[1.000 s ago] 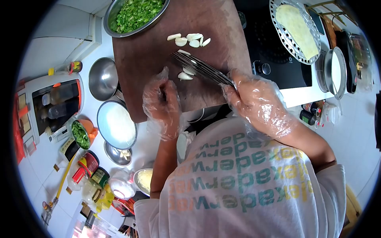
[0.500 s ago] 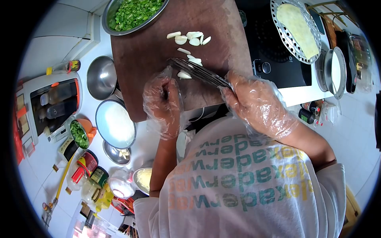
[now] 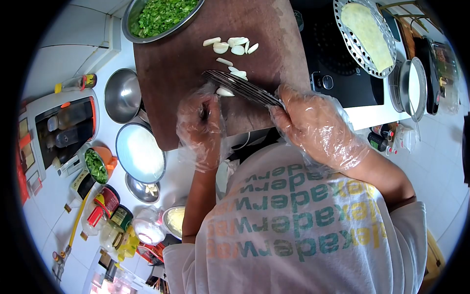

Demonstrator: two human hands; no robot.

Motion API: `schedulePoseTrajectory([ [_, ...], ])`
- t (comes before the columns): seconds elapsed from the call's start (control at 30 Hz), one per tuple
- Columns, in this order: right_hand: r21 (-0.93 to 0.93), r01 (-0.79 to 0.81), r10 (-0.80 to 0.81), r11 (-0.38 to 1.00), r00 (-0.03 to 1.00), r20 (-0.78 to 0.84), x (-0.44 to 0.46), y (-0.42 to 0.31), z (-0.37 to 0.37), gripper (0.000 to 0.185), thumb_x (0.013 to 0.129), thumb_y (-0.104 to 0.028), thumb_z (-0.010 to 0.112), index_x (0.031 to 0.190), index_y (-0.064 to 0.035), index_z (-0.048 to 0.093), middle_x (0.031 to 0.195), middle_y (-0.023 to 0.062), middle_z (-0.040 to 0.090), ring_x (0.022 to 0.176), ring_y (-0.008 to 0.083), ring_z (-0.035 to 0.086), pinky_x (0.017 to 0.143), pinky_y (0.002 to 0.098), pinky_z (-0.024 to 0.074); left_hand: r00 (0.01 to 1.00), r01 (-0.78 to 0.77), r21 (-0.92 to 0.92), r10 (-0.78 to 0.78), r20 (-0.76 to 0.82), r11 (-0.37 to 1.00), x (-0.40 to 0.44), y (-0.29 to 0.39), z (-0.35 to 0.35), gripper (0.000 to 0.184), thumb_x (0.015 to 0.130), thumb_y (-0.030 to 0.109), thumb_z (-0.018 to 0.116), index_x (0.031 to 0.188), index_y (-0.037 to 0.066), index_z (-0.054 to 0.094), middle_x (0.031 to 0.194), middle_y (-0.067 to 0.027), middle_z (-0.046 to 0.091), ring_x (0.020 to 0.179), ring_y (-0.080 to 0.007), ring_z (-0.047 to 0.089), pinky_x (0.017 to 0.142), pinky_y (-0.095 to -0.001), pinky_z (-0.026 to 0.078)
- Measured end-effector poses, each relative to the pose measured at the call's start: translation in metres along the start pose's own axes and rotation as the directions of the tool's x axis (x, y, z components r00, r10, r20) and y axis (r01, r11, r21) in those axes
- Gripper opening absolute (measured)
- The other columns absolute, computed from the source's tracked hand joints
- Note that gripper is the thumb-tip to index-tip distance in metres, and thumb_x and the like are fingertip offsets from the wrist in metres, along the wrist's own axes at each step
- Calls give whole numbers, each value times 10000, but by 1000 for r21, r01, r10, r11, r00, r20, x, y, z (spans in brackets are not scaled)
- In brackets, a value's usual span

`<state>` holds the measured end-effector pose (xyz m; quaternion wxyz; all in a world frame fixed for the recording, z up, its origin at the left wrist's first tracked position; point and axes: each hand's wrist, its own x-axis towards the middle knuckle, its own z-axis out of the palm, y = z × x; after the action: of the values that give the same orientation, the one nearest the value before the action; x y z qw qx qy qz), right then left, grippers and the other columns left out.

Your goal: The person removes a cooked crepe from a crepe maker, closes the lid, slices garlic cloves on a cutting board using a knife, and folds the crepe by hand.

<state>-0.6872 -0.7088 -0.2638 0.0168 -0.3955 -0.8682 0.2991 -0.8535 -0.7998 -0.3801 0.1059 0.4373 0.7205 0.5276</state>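
Observation:
My right hand (image 3: 311, 115), in a clear plastic glove, grips a dark striped knife (image 3: 242, 89). The blade slants across the wooden cutting board (image 3: 171, 73), its tip toward the upper left. My left hand (image 3: 200, 120), also gloved, has its fingers curled at the board's near edge, beside a white garlic clove (image 3: 224, 92); whether it pinches anything is hidden. Garlic pieces (image 3: 238, 74) lie just beyond the blade, and several more (image 3: 221, 47) sit farther up the board.
A steel bowl of chopped greens (image 3: 164, 17) overlaps the board's upper left corner. Left of the board are a steel bowl (image 3: 122, 95) and a bowl of white contents (image 3: 141, 153). At right, a perforated tray (image 3: 345, 41) with a flat sheet stands over the black cooktop (image 3: 362, 93).
The knife has swung slightly left and lower, closer to my left hand. My left hand remains curled near the clove. The board and bowls appear shifted slightly left.

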Motion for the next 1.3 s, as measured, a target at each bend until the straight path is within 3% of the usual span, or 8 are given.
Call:
schedulePoseTrajectory([
  [0.07,7,1,-1,1000,1000,-7,0,0,0,191,863,-175,566,890,-1,491,585,195,533,563,367,582,503,422,459,995,95,-46,-93,42,994,0,8,-1,102,775,13,661,858,51,614,853,-85,598,755,-192,579,680,-294,467],
  [0.37,10,-47,47,999,998,36,8,-2,1,177,863,-171,551,872,-2,499,587,207,541,584,376,585,523,442,459,989,64,26,-67,128,998,2,7,-5,102,768,21,656,856,64,625,863,-81,611,773,-210,589,705,-309,469],
  [0.47,-97,17,-16,995,1000,15,12,-4,8,189,860,-181,553,864,-1,495,586,203,550,588,384,583,531,447,464,984,75,28,-79,159,997,4,9,-5,102,764,24,654,854,64,627,865,-86,616,776,-222,592,711,-316,471],
  [0.57,-89,-34,35,995,999,10,15,-5,14,196,857,-187,554,850,-3,490,581,197,553,590,388,583,537,452,468,982,91,61,-99,162,994,4,7,-5,103,761,26,654,853,67,632,862,-84,621,782,-216,595,714,-311,471],
  [0.7,12,-18,19,1000,998,-67,11,8,21,186,855,-178,561,862,-6,491,605,200,554,594,380,585,535,450,463,984,119,63,-126,125,991,1,4,-4,110,756,15,654,854,61,634,869,-82,628,780,-194,601,708,-299,477],
  [0.87,-21,-16,14,1000,996,-93,4,0,7,184,852,-172,574,889,-11,493,632,201,552,593,369,583,527,437,460,998,66,-12,-66,17,998,1,8,-4,92,782,5,654,862,41,627,883,-80,631,763,-148,594,685,-260,483],
  [0.97,-48,49,-54,998,993,-106,-2,-1,5,180,852,-178,577,879,-20,492,615,190,546,580,364,582,520,428,463,984,156,-190,-169,-54,969,-2,7,-2,74,799,12,651,864,36,622,880,-72,625,761,-126,580,685,-239,477],
  [1.3,-79,73,-77,994,995,-62,1,-3,9,168,865,-181,560,868,-32,480,592,172,549,560,357,586,506,418,471,993,112,-65,-115,-34,992,-3,5,-4,58,796,24,655,839,33,618,820,-54,590,698,-118,540,640,-251,456],
])
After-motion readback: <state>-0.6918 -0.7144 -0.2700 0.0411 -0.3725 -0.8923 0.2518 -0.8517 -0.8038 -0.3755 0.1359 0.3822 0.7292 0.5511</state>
